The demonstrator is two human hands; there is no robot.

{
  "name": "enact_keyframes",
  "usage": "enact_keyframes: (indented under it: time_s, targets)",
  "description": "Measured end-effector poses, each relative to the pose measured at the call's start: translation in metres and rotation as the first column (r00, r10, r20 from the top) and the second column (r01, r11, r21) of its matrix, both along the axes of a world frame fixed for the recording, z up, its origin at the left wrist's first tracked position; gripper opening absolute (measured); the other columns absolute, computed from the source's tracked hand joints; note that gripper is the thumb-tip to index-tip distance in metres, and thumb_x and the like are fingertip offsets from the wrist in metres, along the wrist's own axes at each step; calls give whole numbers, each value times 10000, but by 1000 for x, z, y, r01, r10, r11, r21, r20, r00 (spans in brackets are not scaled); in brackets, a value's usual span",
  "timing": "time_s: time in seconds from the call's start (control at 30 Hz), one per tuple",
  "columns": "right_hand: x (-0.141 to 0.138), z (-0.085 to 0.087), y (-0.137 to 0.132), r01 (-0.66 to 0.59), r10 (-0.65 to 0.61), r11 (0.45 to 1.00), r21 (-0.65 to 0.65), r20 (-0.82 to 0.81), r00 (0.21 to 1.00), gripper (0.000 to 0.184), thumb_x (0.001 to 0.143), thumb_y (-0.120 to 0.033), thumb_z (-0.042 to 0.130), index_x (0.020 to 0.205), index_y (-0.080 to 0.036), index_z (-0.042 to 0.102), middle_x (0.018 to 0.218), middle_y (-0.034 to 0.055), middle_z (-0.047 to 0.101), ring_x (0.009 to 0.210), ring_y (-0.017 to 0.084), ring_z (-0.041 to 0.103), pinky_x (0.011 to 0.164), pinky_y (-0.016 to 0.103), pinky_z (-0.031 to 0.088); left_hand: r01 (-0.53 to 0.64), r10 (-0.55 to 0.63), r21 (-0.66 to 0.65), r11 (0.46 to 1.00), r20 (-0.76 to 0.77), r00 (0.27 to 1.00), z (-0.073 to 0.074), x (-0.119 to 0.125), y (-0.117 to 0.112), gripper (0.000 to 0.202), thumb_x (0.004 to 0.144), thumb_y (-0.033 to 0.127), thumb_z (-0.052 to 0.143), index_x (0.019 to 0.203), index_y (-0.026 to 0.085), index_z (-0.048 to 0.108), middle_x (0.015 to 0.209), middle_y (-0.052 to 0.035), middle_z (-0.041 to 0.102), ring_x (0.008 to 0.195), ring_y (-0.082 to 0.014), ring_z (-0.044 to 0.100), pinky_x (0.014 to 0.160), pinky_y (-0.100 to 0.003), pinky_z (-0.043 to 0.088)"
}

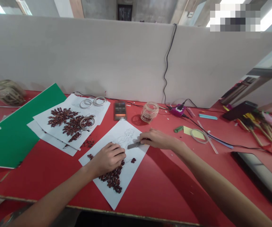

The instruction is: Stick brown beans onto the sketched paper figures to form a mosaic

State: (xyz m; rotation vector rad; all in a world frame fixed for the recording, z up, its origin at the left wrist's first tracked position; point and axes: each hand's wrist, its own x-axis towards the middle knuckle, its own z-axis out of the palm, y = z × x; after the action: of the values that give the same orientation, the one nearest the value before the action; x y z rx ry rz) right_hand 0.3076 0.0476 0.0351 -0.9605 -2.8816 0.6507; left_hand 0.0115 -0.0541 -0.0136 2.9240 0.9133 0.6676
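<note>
A sheet of white paper (128,176) with a pencil drawing of a figure (128,135) lies on the red table before me. Dark brown, glossy seeds (112,179) cover part of its lower half. My left hand (109,158) rests over the upper edge of these seeds with curled fingers; whatever is under the fingertips is hidden. My right hand (156,138) grips a flat grey blade, apparently a knife (134,145), its tip pointing left over the drawing. A small clump of seeds (133,160) sits apart, right of my left hand.
At left, a seed-covered sheet (62,118) and clear rings (99,101) lie partly over a green board (43,101). Behind my sheet are a phone (120,108) and a glass jar (149,112). A purple power adapter (178,110), cables and a dark tablet-like device (258,173) lie rightward.
</note>
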Motion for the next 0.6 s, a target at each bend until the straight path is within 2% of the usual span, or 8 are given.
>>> enact_keyframes:
  time_s: [0.1,0.17,0.23,0.3,0.43,0.6]
  targets:
    - [2,-4,-11,38,-37,998,56,-17,999,251,1087,-347,432,1071,-268,670,927,8,763,692,168,603,767,343,408,-3,3,-3,1000,13,1000,-3,-1,0,146,1020,144,540,1095,179,661,1121,-67,723,1080,-238,620,917,-390,448]
    - [4,-11,-19,35,-30,985,168,-32,999,266,1103,-335,412,1081,-237,658,996,36,767,712,169,619,795,355,404,-7,7,2,1000,15,1000,-4,-1,0,151,1015,137,546,1100,180,662,1127,-68,721,1088,-236,619,923,-391,450]
    - [6,-20,-28,8,1,947,320,-29,1000,299,1113,-325,395,1061,-202,663,966,67,753,763,190,639,792,357,394,-10,10,9,1000,7,1000,-5,-1,-1,154,1009,132,551,1101,180,665,1127,-71,719,1088,-234,620,927,-392,456]
    - [9,-29,-36,-15,27,911,413,-25,999,311,1118,-293,387,1054,-187,672,914,73,741,776,195,641,780,351,386,-12,12,11,1000,-5,1000,-5,-1,-1,154,1006,134,554,1099,181,667,1122,-73,716,1082,-231,622,928,-389,464]
    - [14,-38,-49,-30,80,881,472,-86,993,282,1104,-189,393,1155,-200,670,1043,87,765,901,209,660,814,349,388,-10,10,17,1000,-17,1000,-4,0,-1,153,1000,134,553,1091,180,668,1106,-74,715,1074,-232,623,918,-385,471]
    - [17,-42,-55,-28,85,878,478,-98,992,281,1087,-149,406,1163,-211,669,1113,90,770,972,224,654,865,372,399,-8,8,51,999,-5,1000,-2,0,-2,160,998,119,542,1089,174,662,1176,-91,690,1070,-237,614,921,-386,462]
